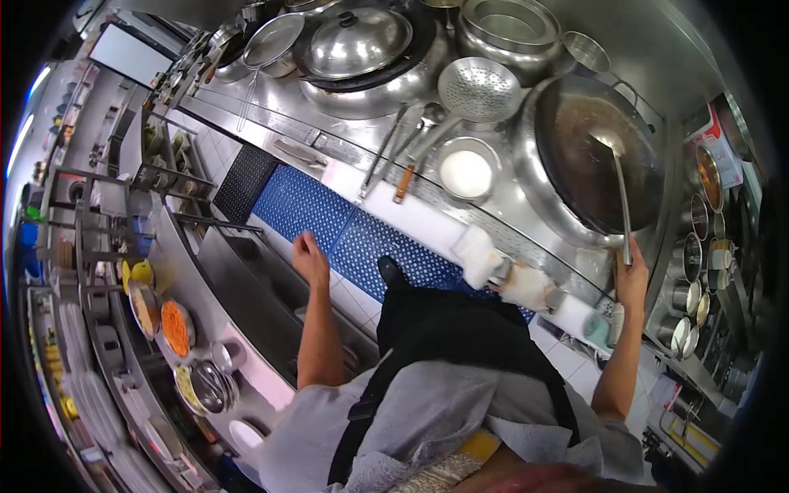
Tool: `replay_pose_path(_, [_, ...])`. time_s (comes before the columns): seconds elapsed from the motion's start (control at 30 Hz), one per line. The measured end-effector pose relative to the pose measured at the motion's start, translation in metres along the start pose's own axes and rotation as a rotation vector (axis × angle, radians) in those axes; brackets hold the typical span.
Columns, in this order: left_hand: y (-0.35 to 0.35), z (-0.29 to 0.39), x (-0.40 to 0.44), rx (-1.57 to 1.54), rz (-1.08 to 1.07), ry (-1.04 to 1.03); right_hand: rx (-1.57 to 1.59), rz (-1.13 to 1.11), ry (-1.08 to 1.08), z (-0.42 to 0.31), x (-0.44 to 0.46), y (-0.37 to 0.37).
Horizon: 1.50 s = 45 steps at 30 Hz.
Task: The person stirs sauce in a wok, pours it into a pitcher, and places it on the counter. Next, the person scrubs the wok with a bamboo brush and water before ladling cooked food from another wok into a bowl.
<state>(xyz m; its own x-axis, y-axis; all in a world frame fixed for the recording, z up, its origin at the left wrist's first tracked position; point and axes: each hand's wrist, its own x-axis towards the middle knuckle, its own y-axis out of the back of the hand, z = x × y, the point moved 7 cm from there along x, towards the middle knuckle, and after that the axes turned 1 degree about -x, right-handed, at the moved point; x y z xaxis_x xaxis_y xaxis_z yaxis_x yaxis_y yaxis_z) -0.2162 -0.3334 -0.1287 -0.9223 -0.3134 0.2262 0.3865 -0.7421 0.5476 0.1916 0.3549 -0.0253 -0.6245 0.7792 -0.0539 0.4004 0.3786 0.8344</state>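
Observation:
My right hand is wrapped round the handle end of a long metal ladle. The ladle's bowl rests in brown liquid in a large dark wok on the right of the steel range. My left hand hangs at my left side, away from the range, over the blue mat; its fingers look curled, and whether they hold anything does not show clearly. Left of the wok stands a metal bowl of white contents. A perforated strainer lies behind that bowl.
A lidded wok sits at the back. Utensils with a wooden handle lie near the range's front. Folded cloths rest along its edge. A bowl of orange shreds stands on the left counter, and seasoning containers line the right.

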Motion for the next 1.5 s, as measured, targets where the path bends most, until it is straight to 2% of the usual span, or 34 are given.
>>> replay_pose_path(0.07, [-0.022,0.032,0.087,-0.279,-0.042,-0.09,-0.088,0.032,0.09,-0.017,-0.001,-0.013])
replay_pose_path(0.13, [-0.047,0.063,0.163,-0.382,-0.085,-0.235,-0.204,0.105,0.151,-0.035,-0.004,-0.017])
replay_pose_path(0.17, [-0.061,0.086,0.191,-0.438,-0.118,-0.252,-0.439,0.149,0.181,-0.049,-0.009,-0.014])
replay_pose_path(0.27, [-0.119,0.141,0.264,-0.431,-0.216,-0.402,-0.566,0.436,0.259,-0.104,-0.022,-0.011])
replay_pose_path(0.37, [-0.159,0.247,0.306,-0.32,-0.294,-0.616,0.041,0.121,0.011,-0.163,-0.042,-0.043])
replay_pose_path(0.43, [-0.206,0.291,0.34,-0.161,-0.285,-0.73,0.362,-0.03,-0.042,-0.236,-0.065,-0.08])
replay_pose_path(0.47, [-0.23,0.308,0.356,-0.067,-0.266,-0.782,0.345,-0.12,-0.03,-0.271,-0.075,-0.099])
replay_pose_path(0.5, [-0.255,0.322,0.369,-0.003,-0.325,-0.795,0.455,-0.189,0.055,-0.299,-0.083,-0.125])
replay_pose_path(0.53, [-0.278,0.333,0.378,0.098,-0.351,-0.766,0.473,-0.28,0.008,-0.338,-0.088,-0.145])
replay_pose_path(0.57, [-0.3,0.344,0.383,0.203,-0.374,-0.735,0.65,-0.33,0.008,-0.367,-0.09,-0.176])
replay_pose_path(0.6, [-0.321,0.352,0.389,0.311,-0.393,-0.702,0.641,-0.383,0.091,-0.403,-0.085,-0.191])
replay_pose_path(0.67, [-0.369,0.354,0.397,0.431,-0.506,-0.687,0.74,-0.52,0.118,-0.428,-0.073,-0.244])
replay_pose_path(0.73, [-0.416,0.353,0.41,0.671,-0.56,-0.694,0.721,-0.589,0.113,-0.442,-0.051,-0.286])
replay_pose_path(0.77, [-0.438,0.345,0.423,0.702,-0.659,-0.702,0.685,-0.578,0.126,-0.448,-0.042,-0.3])
replay_pose_path(0.87, [-0.442,0.349,0.452,0.624,-0.662,-0.864,0.699,-0.543,0.134,-0.445,-0.022,-0.33])
replay_pose_path(0.93, [-0.452,0.342,0.513,0.647,-0.566,-1.077,0.689,-0.53,0.045,-0.442,-0.019,-0.339])
replay_pose_path(0.97, [-0.414,0.362,0.523,0.386,-0.496,-1.072,0.677,-0.526,0.027,-0.448,-0.016,-0.336])
replay_pose_path(1.0, [-0.407,0.363,0.56,0.313,-0.562,-0.948,0.661,-0.525,0.017,-0.455,-0.013,-0.328])
replay_pose_path(1.07, [-0.394,0.368,0.622,-0.006,-0.677,-0.87,0.688,-0.505,0.009,-0.464,-0.012,-0.329])
replay_pose_path(1.13, [-0.368,0.376,0.62,-0.127,-0.757,-0.458,0.712,-0.454,0.009,-0.466,-0.011,-0.338])
replay_pose_path(1.17, [-0.365,0.377,0.611,-0.286,-0.822,-0.421,0.676,-0.438,0.016,-0.472,-0.009,-0.342])
replay_pose_path(1.27, [-0.361,0.387,0.57,-0.148,-0.787,-0.606,0.73,-0.434,0.04,-0.501,-0.001,-0.348])
replay_pose_path(1.33, [-0.377,0.385,0.545,-0.035,-0.518,-1.119,0.715,-0.437,0.059,-0.513,0.004,-0.353])
replay_pose_path(1.4, [-0.387,0.377,0.507,-0.021,-0.553,-1.027,0.705,-0.436,0.067,-0.522,0.007,-0.353])
replay_pose_path(1.5, [-0.404,0.357,0.469,0.182,-0.609,-0.99,0.701,-0.442,0.056,-0.527,0.01,-0.353])
